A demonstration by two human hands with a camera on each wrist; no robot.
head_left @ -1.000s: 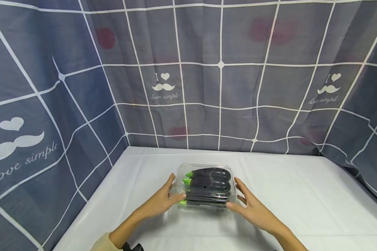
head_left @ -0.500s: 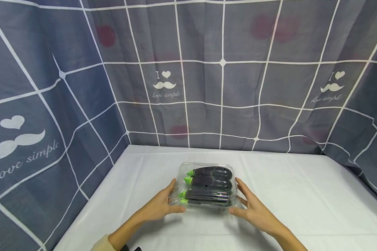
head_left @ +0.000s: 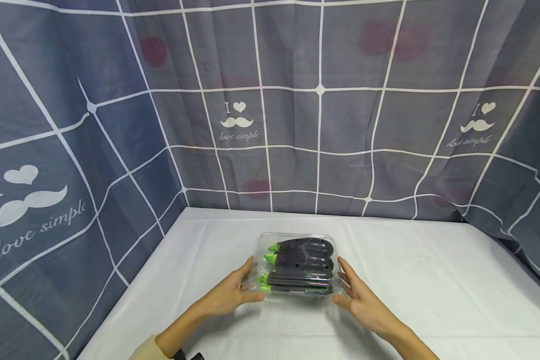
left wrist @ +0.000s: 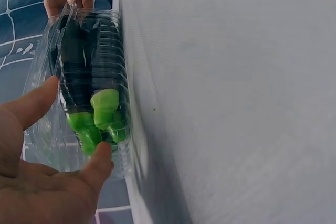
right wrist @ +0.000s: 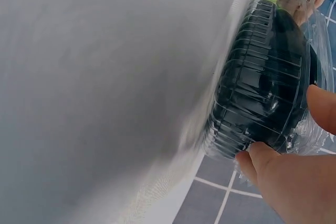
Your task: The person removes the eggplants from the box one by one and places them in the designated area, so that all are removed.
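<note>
Leaving the box (head_left: 259, 252) resting on the table (head_left: 432, 285), almost exactly in its place of a second ago. Drawing the left hand's (head_left: 227, 296) thumb nearer since then, off the near left corner, and so showing more green tips (head_left: 264, 279). Likewise easing the right hand's (head_left: 362, 301) thumb off the near right corner. Spreading the left fingers wide beside the left end, loosely flanking rather than gripping. Holding the right fingers similarly relaxed at the right end, touching the plastic but not wrapping round it. Slanting both forearms inward from the near edge. Lying inside, side by side: dark eggplants (head_left: 302, 260).
</note>
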